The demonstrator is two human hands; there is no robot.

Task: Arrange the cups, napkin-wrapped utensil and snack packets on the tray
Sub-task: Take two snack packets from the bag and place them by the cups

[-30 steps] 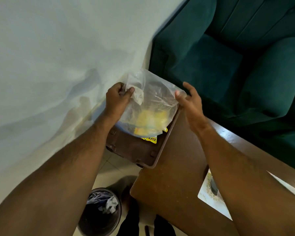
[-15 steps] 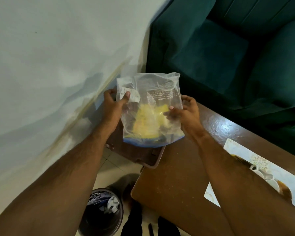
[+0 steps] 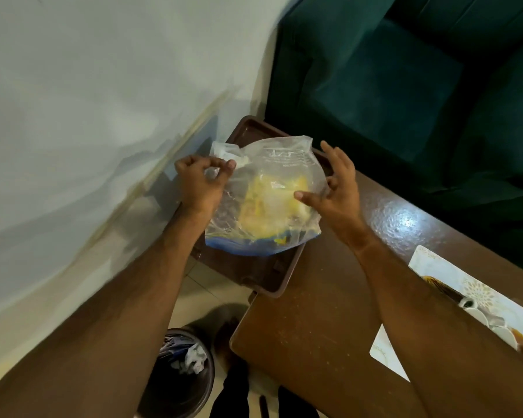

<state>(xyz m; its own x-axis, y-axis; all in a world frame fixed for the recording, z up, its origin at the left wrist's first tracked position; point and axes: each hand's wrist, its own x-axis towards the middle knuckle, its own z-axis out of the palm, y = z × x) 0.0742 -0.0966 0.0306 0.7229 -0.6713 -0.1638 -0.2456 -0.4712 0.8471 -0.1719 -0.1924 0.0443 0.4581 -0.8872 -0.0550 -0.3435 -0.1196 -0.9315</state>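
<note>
The clear bag (image 3: pixel 266 197) hides most of the brown tray (image 3: pixel 272 276). The yellow stuff inside the bag is too blurry to name. The right arm covers part of the white mat (image 3: pixel 471 294). The bottom edge cuts off the bin (image 3: pixel 178 375).

Dim, soft-focus view; glare on table (image 3: pixel 402 224), wide-angle edge bending.

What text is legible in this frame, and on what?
Nothing can be read for certain.
Clear plastic bag, upper panel: several lines of pale print, too blurred to read.
Yellow packets inside the bag: any print is hidden by plastic and glare.
Patterned placemat on the table: floral decoration only, no words visible.
Bin and brown tray: no markings visible.
</note>
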